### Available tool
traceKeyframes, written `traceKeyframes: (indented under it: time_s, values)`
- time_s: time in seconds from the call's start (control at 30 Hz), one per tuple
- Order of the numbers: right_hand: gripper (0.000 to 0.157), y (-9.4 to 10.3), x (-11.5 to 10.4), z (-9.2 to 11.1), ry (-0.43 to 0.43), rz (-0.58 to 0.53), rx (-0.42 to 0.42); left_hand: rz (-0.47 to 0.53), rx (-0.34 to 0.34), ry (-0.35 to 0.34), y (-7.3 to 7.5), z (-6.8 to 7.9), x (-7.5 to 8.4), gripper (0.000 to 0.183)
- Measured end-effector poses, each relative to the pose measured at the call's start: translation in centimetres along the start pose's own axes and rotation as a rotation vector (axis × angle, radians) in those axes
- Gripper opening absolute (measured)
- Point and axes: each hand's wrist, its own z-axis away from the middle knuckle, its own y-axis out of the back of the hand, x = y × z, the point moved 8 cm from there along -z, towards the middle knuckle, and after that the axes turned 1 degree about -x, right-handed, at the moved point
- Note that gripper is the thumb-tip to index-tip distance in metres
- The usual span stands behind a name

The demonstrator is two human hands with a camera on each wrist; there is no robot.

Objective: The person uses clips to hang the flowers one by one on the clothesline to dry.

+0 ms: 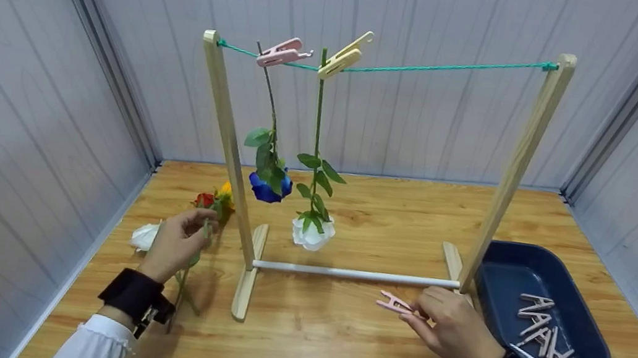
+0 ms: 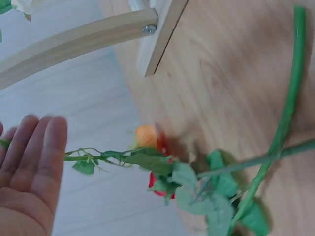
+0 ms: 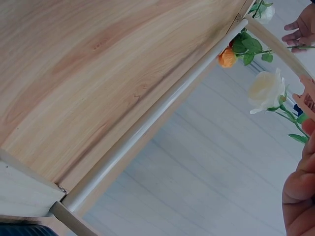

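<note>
My left hand (image 1: 178, 240) pinches the leafy green stem of an orange rose (image 2: 146, 136), whose bloom hangs over the table beside a red rose (image 1: 203, 200). Near that wrist lies a white rose (image 1: 145, 237) with its stem on the wood. My right hand (image 1: 452, 322) grips a pink clothespin (image 1: 394, 302) at its handle end, in front of the rack's white crossbar (image 1: 355, 274). On the green line (image 1: 434, 68), a pink clothespin (image 1: 280, 53) holds a blue rose (image 1: 270, 186) head down, and a yellow clothespin (image 1: 345, 58) holds another white rose (image 1: 313, 232).
The wooden rack's left post (image 1: 230, 141) stands just right of my left hand, its right post (image 1: 517, 169) behind my right hand. A dark blue basin (image 1: 580, 297) with several clothespins (image 1: 536, 322) sits at the right. Pale panel walls (image 1: 401, 128) enclose the table.
</note>
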Motion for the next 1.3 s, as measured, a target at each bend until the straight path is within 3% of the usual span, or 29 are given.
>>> traceKeyframes:
  time_s: [0.33,0.47,0.6,0.8,1.0,1.17,1.3]
  values:
    - [0.038,0.1,0.1,0.0,0.001,-0.002,0.002,-0.287,0.295,-0.415,1.6,0.4,4.4,0.032]
    - [0.04,0.4,0.1,-0.3,0.006,-0.01,0.008,-0.347,0.401,-0.533,2.5,0.9,6.2,0.028]
    - [0.039,0.9,0.2,-0.8,0.006,-0.027,0.009,-0.338,0.45,-0.621,3.1,1.3,8.0,0.025]
    - [0.035,1.8,0.5,-1.9,0.018,-0.031,0.013,-0.3,0.472,-0.749,3.0,1.8,11.1,0.024]
    - [0.042,3.1,0.4,-3.3,0.058,0.0,0.029,-0.293,0.465,-0.853,1.7,2.6,14.6,0.04]
    - [0.045,4.3,0.2,-4.8,0.1,0.031,0.048,-0.29,0.388,-0.851,-0.4,2.7,17.4,0.049]
    - [0.045,5.1,0.1,-6.0,0.113,0.037,0.041,-0.277,0.292,-0.866,-2.7,2.7,19.3,0.032]
